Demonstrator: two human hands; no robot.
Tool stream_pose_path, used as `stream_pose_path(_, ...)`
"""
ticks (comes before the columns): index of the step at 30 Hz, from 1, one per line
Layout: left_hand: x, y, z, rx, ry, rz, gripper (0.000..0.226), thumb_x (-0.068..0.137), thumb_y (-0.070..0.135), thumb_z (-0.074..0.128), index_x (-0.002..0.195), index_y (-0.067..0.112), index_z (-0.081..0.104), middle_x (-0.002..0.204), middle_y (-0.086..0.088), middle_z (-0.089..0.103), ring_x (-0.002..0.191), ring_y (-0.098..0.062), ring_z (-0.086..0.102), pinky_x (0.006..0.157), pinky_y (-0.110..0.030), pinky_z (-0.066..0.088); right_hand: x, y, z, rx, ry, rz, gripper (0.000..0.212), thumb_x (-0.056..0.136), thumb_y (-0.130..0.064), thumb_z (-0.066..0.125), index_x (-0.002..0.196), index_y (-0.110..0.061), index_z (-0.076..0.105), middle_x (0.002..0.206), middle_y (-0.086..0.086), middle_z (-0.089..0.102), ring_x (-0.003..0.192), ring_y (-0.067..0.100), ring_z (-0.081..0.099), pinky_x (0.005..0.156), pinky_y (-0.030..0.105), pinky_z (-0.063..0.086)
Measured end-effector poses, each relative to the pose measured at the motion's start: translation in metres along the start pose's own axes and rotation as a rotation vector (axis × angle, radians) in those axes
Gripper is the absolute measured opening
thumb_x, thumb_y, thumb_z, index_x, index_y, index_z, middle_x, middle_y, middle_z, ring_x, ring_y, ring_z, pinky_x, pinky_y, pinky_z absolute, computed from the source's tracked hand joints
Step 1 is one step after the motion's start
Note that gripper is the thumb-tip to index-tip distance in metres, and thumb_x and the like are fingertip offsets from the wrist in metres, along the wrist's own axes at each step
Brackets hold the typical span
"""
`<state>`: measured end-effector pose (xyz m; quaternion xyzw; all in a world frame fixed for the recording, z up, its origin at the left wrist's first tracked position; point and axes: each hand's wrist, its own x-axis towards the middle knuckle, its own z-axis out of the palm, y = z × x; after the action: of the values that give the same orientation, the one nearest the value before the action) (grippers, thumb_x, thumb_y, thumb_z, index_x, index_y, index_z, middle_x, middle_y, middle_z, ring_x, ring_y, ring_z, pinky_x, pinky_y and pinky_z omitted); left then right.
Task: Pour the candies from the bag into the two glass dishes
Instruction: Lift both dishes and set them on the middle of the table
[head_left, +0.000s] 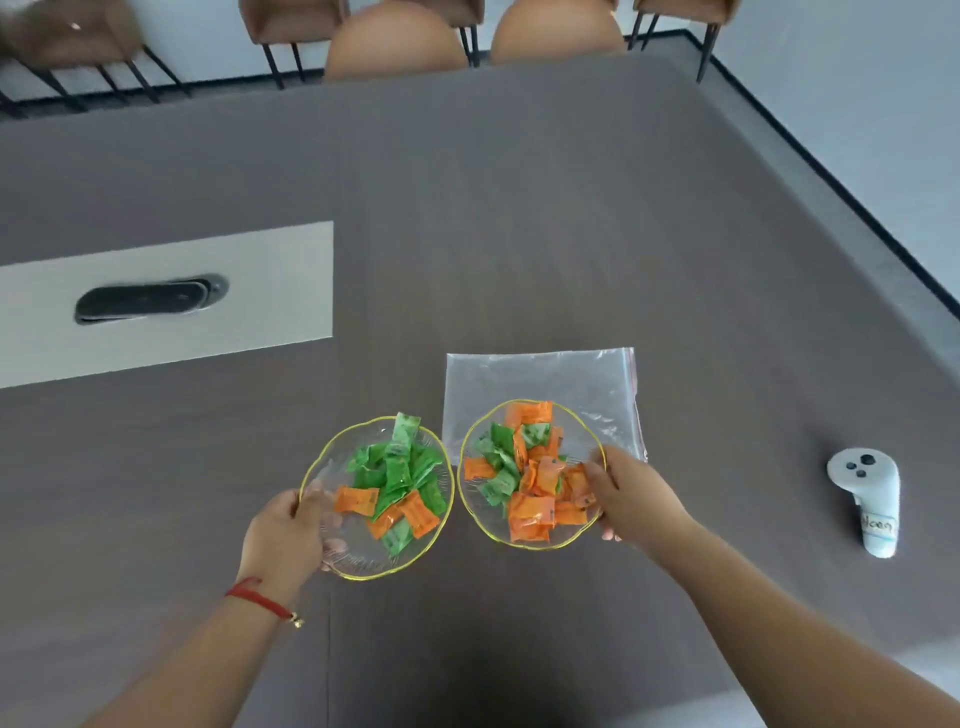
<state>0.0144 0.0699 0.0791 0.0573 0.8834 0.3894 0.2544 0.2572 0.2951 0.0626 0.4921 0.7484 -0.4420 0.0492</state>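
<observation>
Two gold-rimmed glass dishes sit side by side near the table's front. The left dish (332, 457) holds mostly green wrapped candies (397, 467) with a few orange ones. The right dish (475, 499) holds mostly orange candies (535, 512) with some green. My left hand (285, 535) grips the left dish at its near-left rim. My right hand (631, 493) grips the right dish at its right rim, thumb over the edge. A clear zip bag (545, 376) lies flat and empty on the table just behind the right dish, partly under it.
A white handheld controller (867, 499) lies on the table to the right. A pale inset panel with a dark cable hatch (150, 301) is at the left. Brown chairs (395, 47) stand along the far edge. The table's right edge (831, 208) runs diagonally.
</observation>
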Motion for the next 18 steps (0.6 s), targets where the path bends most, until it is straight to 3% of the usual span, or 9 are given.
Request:
stream_pose_path(4,0.022,0.032,-0.059,0.037,0.106,0.052,0.037,0.096,0.028,0.046,0.086,-0.005,0.059,0.055,-0.003,0.057,0.029,0.001,0.054,0.029,-0.010,0.037,0.015,-0.071,-0.003,0.070,0.003,-0.034,0.023,0.097,-0.029,0.037,0.091,-0.012,0.052,0.062,0.010,0.064,0.039,0.018,0.057,0.053,0.030,0.049)
stream_pose_path(6,0.038,0.045,-0.090,0.030,0.148,0.057,0.038,0.096,0.028,0.046,0.083,-0.005,0.059,0.056,-0.004,0.057,0.030,-0.008,0.056,0.029,-0.015,0.038,0.026,-0.108,-0.004,0.051,0.024,-0.091,0.024,0.097,-0.026,0.038,0.090,-0.008,0.052,0.053,0.005,0.060,0.037,0.016,0.054,0.054,0.031,0.048)
stream_pose_path(8,0.055,0.057,-0.118,0.058,0.196,0.063,0.041,0.096,0.027,0.045,0.082,-0.008,0.060,0.057,-0.006,0.054,0.041,-0.016,0.053,0.039,-0.028,0.038,0.038,-0.145,-0.005,0.040,0.046,-0.136,0.024,0.097,-0.024,0.039,0.086,-0.006,0.052,0.047,0.003,0.057,0.037,0.016,0.052,0.049,0.029,0.047)
stream_pose_path(11,0.087,0.071,-0.153,0.045,0.254,0.051,0.039,0.095,0.028,0.045,0.078,-0.004,0.059,0.056,-0.007,0.052,0.050,-0.018,0.050,0.046,-0.025,0.031,0.061,-0.194,-0.002,0.019,0.068,-0.202,0.026,0.097,-0.020,0.038,0.078,-0.009,0.049,0.043,0.002,0.055,0.035,0.017,0.050,0.044,0.026,0.043)
stream_pose_path(15,0.146,0.085,-0.180,-0.068,0.279,0.027,0.042,0.095,0.033,0.044,0.070,0.001,0.055,0.057,-0.009,0.056,0.046,-0.025,0.057,0.056,-0.033,0.052,0.102,-0.247,0.012,0.004,0.037,-0.224,0.031,0.099,-0.019,0.035,0.073,-0.009,0.049,0.039,0.001,0.053,0.035,0.018,0.048,0.041,0.024,0.041)
stream_pose_path(18,0.196,0.093,-0.186,-0.102,0.300,0.010,0.041,0.094,0.036,0.043,0.068,0.006,0.052,0.057,-0.007,0.057,0.046,-0.026,0.058,0.063,-0.036,0.054,0.137,-0.277,0.028,0.007,0.034,-0.205,0.032,0.100,-0.021,0.033,0.080,-0.005,0.052,0.036,0.000,0.052,0.028,0.011,0.046,0.038,0.021,0.039)
